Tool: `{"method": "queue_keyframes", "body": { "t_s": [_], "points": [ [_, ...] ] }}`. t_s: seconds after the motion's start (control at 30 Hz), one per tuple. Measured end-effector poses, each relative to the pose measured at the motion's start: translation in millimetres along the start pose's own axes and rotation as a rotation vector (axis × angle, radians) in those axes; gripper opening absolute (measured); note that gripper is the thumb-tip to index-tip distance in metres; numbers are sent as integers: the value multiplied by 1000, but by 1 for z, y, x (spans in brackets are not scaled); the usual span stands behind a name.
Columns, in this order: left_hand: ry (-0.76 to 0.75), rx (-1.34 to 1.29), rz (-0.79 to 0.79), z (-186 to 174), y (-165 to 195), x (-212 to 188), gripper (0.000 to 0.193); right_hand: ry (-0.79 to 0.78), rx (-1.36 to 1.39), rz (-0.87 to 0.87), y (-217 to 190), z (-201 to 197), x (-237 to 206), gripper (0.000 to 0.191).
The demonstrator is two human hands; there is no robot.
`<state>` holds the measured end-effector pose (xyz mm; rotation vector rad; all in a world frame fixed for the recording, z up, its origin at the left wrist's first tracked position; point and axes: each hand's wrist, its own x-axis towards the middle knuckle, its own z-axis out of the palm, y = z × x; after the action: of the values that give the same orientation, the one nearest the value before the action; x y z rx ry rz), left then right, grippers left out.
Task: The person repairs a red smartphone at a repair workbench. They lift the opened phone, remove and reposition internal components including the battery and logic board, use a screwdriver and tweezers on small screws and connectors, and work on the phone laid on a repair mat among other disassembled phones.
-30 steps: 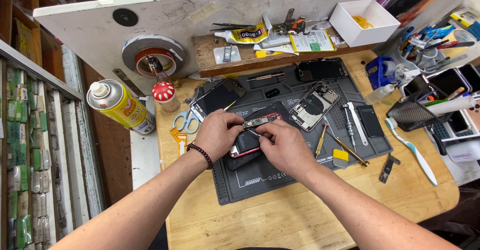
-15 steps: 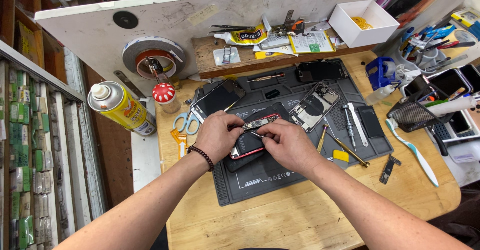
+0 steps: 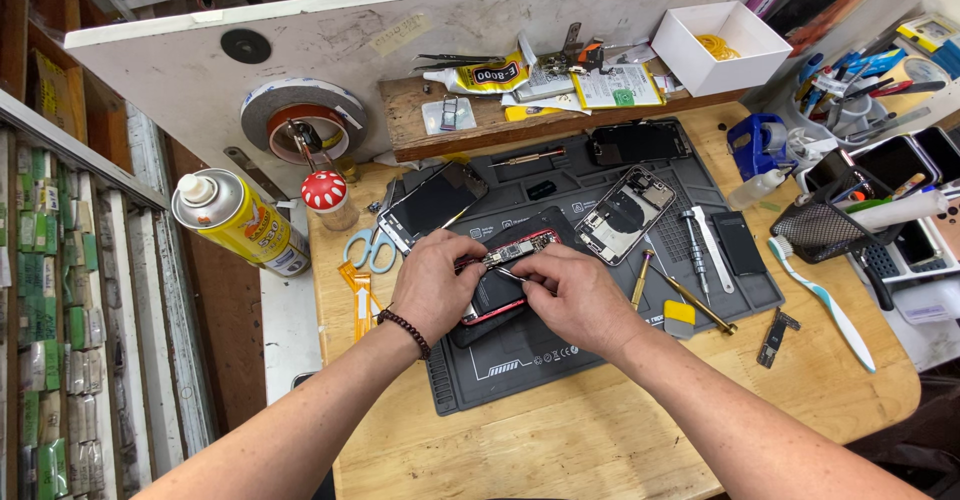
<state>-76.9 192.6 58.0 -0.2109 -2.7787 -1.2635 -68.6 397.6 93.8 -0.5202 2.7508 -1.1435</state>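
My left hand (image 3: pixel 432 288) and my right hand (image 3: pixel 578 298) meet over a red-framed phone body (image 3: pixel 492 302) that lies on a dark work mat (image 3: pixel 540 370). Between the fingertips, just above the phone, is a long narrow circuit board (image 3: pixel 517 251). The fingers of my left hand pinch its left end. In my right hand, thumb and forefinger hold a thin metal tool (image 3: pixel 508 274) whose tip points at the board's underside. Much of the phone body is hidden under both hands.
A detached phone screen (image 3: pixel 432 205) and an opened phone housing (image 3: pixel 625 215) lie behind the hands. Scissors (image 3: pixel 372 250), a yellow spray can (image 3: pixel 235 220) and a tape roll (image 3: pixel 300 120) are at the left. Screwdrivers (image 3: pixel 692 250), a toothbrush (image 3: pixel 822 298) and a white box (image 3: pixel 720 45) are to the right.
The circuit board has come up out of the phone body and now shows in full between the fingertips. Both hands have stayed over the phone.
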Motion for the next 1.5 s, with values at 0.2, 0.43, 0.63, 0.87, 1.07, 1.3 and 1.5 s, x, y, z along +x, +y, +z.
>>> {"method": "queue_keyframes", "body": {
  "t_s": [0.2,0.43,0.63,0.87,1.07,1.3,1.5],
  "points": [
    [-2,14,60,0,-1,-4,16,46,-48,-69,1,1,-3,20],
    [5,77,204,-3,-6,-3,16,72,-48,-96,2,3,-3,19],
    [27,9,120,0,-5,-5,14,76,-79,-139,1,3,-6,19],
    [5,-71,46,0,-4,-3,14,47,-141,-155,-1,2,-5,20],
    [2,-51,24,2,-4,-3,15,-8,-177,-122,-2,1,-5,21],
    [57,-79,39,3,-4,-8,18,14,-159,-169,-5,0,-6,21],
    [69,-93,-6,6,-8,-9,17,26,-60,-62,-2,-13,9,23]
  ]
}}
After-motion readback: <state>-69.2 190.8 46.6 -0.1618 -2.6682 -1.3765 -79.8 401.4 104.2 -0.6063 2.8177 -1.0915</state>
